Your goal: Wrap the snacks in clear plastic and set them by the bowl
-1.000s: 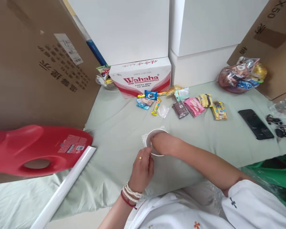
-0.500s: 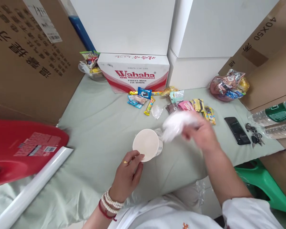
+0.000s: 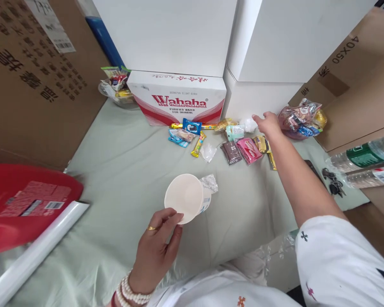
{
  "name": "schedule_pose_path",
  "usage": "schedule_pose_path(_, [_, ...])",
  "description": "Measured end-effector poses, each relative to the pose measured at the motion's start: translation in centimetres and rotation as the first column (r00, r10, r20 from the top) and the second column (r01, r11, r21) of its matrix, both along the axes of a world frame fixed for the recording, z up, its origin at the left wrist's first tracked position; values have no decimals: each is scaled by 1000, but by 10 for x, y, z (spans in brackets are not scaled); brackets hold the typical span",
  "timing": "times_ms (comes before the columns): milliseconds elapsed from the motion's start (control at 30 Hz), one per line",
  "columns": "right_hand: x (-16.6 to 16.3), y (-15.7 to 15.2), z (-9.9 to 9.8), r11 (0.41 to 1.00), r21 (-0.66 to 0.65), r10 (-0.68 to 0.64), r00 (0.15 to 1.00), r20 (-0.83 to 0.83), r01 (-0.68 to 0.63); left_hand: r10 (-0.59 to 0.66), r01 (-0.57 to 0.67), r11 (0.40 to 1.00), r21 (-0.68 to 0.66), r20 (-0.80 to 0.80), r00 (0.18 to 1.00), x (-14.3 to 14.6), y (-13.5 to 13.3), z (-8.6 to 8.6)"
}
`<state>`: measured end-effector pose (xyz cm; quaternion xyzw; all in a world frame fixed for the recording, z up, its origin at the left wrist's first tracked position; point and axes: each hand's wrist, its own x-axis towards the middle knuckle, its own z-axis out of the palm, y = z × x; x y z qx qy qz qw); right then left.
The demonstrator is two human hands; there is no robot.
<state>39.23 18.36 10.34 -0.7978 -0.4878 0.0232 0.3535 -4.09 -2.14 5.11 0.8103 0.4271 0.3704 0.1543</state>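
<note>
My left hand (image 3: 161, 238) pinches the near rim of a white paper cup (image 3: 184, 198) between thumb and fingers. The cup is tilted, its hollow inside facing me. Against its far right side lies a crumpled piece of clear plastic (image 3: 210, 183). Farther off, my right hand (image 3: 269, 123) reaches to the back of the table. Its fingers are apart beside a white crumpled wad (image 3: 248, 125), possibly plastic, near the wall of white boxes. Just in front of that wad are a pale green packet (image 3: 235, 132), a pink packet (image 3: 249, 150) and a dark brown packet (image 3: 231, 152).
A Wahaha carton (image 3: 179, 100) stands behind more snacks, including a blue packet (image 3: 192, 126). Snack-filled bowls sit on both sides, one a reddish bowl (image 3: 284, 125). At right lie keys (image 3: 335, 187) and plastic bottles (image 3: 365, 154); at left, a red container (image 3: 32, 200) and a white roll (image 3: 41, 251).
My right hand has carried the white wad from beside the cup to the back of the table, and its fingers have loosened there. My left hand and the cup have shifted slightly left in view.
</note>
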Motion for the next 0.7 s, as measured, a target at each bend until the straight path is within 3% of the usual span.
schedule_pose_path(67, [-25, -39, 12, 996, 59, 59, 995, 80, -64, -13, 13, 1000, -17, 8, 1000, 0, -2, 5])
schedule_pose_path(133, [-58, -97, 21, 931, 55, 356, 931, 76, -361, -63, 63, 997, -43, 7, 998, 2, -4, 10])
schedule_pose_path(200, [-93, -160, 22, 722, 10, 688, 719, 96, -692, -148, 148, 986, -75, 4, 989, 9, -5, 14])
schedule_pose_path(267, [-121, -214, 15, 477, -76, 877, 467, 117, -876, -251, 251, 963, -100, 17, 968, 19, -6, 18])
schedule_pose_path(300, [-131, -233, 10, 414, -122, 907, 399, 133, -902, -299, 301, 948, -102, 31, 954, 25, -8, 19])
schedule_pose_path(333, [-136, -247, 4, 390, -153, 918, 370, 140, -908, -336, 339, 936, -95, 49, 941, 31, -9, 20])
schedule_pose_path(400, [-134, -260, -4, 423, -159, 903, 402, 151, -892, -365, 370, 926, -68, 79, 928, 40, -12, 21])
schedule_pose_path(500, [-98, -247, -4, 627, -77, 771, 603, 207, -775, -310, 316, 947, -52, 89, 946, 43, -14, 17])
schedule_pose_path(600, [-41, -210, 5, 879, -11, 457, 836, 303, -477, -186, 192, 978, -81, 72, 980, 31, -10, 5])
schedule_pose_path(633, [-21, -196, 8, 932, -1, 344, 885, 314, -362, -139, 145, 985, -91, 61, 988, 25, -9, -2])
schedule_pose_path(700, [13, -170, 13, 982, 43, 159, 933, 321, -183, -53, 55, 994, -92, 24, 998, 8, -8, -18])
